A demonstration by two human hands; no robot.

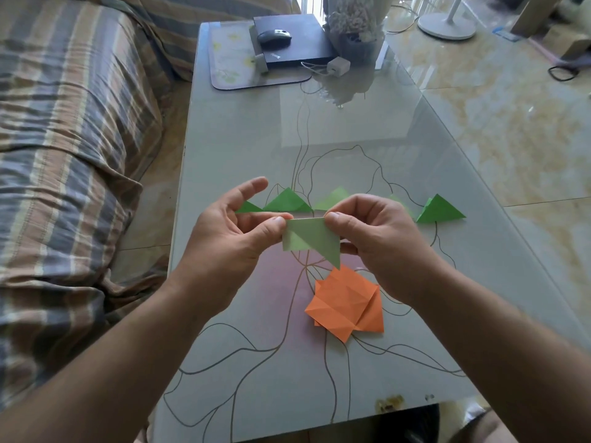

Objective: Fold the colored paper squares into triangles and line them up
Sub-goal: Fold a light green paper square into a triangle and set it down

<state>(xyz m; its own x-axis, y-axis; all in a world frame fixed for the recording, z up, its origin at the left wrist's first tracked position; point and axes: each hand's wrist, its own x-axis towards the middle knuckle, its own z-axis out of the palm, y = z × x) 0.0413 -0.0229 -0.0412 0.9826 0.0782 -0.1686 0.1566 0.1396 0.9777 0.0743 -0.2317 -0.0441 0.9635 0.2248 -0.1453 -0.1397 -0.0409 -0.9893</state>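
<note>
Pale-green folded paper [309, 240], long edge level, tip pointing down, pinched between both hands [307, 231]

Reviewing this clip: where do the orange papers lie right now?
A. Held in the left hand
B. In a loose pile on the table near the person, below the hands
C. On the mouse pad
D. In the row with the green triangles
B: the orange papers lie piled on the glass table, nearer the person than the row of green triangles.

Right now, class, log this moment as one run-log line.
left hand: pinching pale green paper | right hand: pinching same paper | green triangles: lined up on table | orange papers: unfolded
</note>
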